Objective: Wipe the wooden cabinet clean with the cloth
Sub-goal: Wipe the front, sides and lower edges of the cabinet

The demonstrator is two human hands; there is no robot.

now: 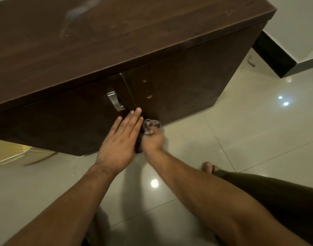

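Observation:
A dark brown wooden cabinet (178,82) with two doors fills the upper part of the head view. A metal handle (115,101) is on the left door; the right door shows two small brass holes. My left hand (120,139) lies flat with fingers together against the lower edge of the left door, near the gap between the doors. My right hand (152,139) is closed around a bunched grey patterned cloth (151,126), pressed at the bottom of the right door. The right hand is blurred.
The cabinet's top (99,32) shows dusty smears. Glossy cream floor tiles (250,139) spread to the right and below. A yellow plastic item (15,153) lies under the cabinet's left end. My foot (210,166) and dark-clothed leg are at the right. A black skirting (271,50) runs behind.

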